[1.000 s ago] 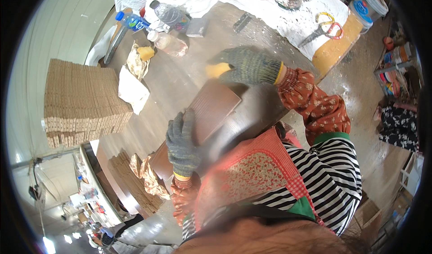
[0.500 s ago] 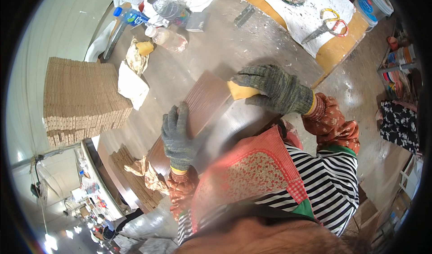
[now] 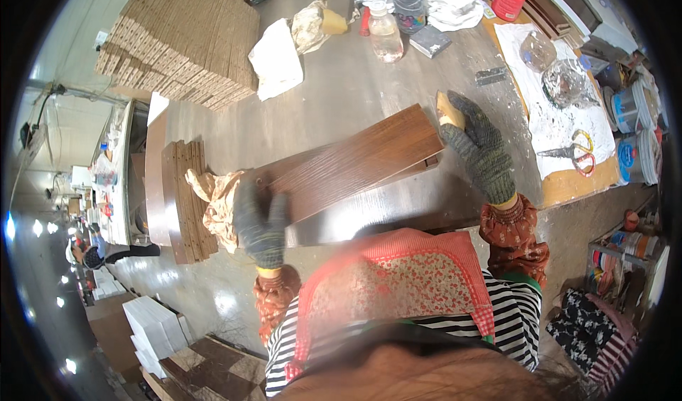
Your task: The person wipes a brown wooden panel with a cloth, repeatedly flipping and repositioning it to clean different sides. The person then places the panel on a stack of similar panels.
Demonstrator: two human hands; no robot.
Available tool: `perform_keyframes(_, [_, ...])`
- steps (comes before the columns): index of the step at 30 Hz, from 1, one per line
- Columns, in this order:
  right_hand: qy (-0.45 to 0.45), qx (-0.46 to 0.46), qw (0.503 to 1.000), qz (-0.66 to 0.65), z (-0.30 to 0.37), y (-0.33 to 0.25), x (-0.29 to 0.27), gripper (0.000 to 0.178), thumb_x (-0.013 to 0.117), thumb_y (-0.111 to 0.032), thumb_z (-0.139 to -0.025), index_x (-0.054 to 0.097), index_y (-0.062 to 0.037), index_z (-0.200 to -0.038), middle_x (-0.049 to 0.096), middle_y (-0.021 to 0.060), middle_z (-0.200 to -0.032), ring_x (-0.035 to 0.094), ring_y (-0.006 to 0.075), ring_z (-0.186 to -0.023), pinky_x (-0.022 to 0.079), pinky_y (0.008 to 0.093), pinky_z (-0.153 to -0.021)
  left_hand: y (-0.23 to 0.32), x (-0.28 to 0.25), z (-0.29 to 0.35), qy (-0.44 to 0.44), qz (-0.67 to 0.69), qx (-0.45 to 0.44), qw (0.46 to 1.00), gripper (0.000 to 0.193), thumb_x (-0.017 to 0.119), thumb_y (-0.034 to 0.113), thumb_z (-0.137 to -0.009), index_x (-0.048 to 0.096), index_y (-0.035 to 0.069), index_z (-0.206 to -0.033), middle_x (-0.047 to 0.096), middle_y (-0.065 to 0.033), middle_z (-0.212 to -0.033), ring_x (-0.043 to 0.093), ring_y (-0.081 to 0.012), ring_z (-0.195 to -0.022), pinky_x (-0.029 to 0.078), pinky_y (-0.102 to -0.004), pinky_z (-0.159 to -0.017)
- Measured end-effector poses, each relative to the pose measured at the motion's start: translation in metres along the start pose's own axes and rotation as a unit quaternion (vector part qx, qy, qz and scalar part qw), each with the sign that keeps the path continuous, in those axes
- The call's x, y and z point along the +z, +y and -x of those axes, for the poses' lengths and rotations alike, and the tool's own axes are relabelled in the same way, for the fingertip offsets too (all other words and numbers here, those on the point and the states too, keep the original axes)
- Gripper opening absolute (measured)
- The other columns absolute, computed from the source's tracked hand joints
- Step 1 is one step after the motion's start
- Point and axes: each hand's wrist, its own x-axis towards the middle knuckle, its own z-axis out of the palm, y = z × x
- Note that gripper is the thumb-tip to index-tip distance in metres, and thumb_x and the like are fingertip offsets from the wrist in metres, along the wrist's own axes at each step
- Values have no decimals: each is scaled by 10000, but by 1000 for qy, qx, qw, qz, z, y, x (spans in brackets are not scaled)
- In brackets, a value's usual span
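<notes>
Right hand (image 3: pixel 486 149), grip clamped on yellow block (image 3: pixel 449 111), beside brown plank (image 3: pixel 362 156); left hand (image 3: pixel 259 220), grip blurred, can't tell, seemingly steadies plank near front edge of desk (image 3: pixel 320 110).

Left hand (image 3: pixel 261 225) lay at wearer's ten o'clock, thumb (image 3: pixel 278 209) splayed; right hand (image 3: pixel 482 144) gripped at one o'clock, fingers (image 3: pixel 469 110) bent.

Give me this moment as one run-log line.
left hand: gloved, at brown board's left end | right hand: gloved, holding yellow block beside board's right end | scissors: on white cloth
</notes>
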Motion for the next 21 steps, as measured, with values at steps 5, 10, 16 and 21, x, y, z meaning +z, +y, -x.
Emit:
perform_keyframes(5, [-12, -38, 997, 67, -27, -5, 19, 443, 681, -235, -974, 579, -56, -1365, 667, 163, -1251, 661, 260, -1118, 524, 370, -957, -63, -20, 45, 84, 40, -244, 965, 494, 713, 292, -965, 594, -36, -1316, 698, -100, -777, 635, -144, -663, 513, -294, -627])
perform_keyframes(10, [-30, -61, 993, 93, -55, 4, 16, 426, 703, -179, -970, 595, -37, -1357, 651, 101, -1283, 604, 189, -1176, 477, 319, -1022, -81, -9, 105, -2, 354, -254, 900, 302, 682, 182, -976, 614, -50, -1156, 668, -98, -718, 639, -149, -603, 566, -293, -603])
perform_keyframes(16, [-90, -74, 988, 99, -80, 4, 17, 473, 725, -179, -947, 579, -10, -1364, 647, 117, -1285, 606, 193, -1170, 475, 323, -1013, -110, 21, 117, -124, 319, -147, 928, 453, 654, 182, -956, 512, -86, -1292, 666, -234, -1056, 697, -369, -917, 615, -477, -811])
perform_keyframes(21, [-95, -95, 983, 128, -84, -5, 22, 514, 751, -210, -921, 578, -13, -1363, 655, 140, -1263, 621, 241, -1162, 494, 354, -993, -89, 30, 117, -78, 517, -318, 791, 437, 766, 245, -866, 585, -35, -1148, 666, -155, -1010, 703, -306, -921, 606, -402, -769])
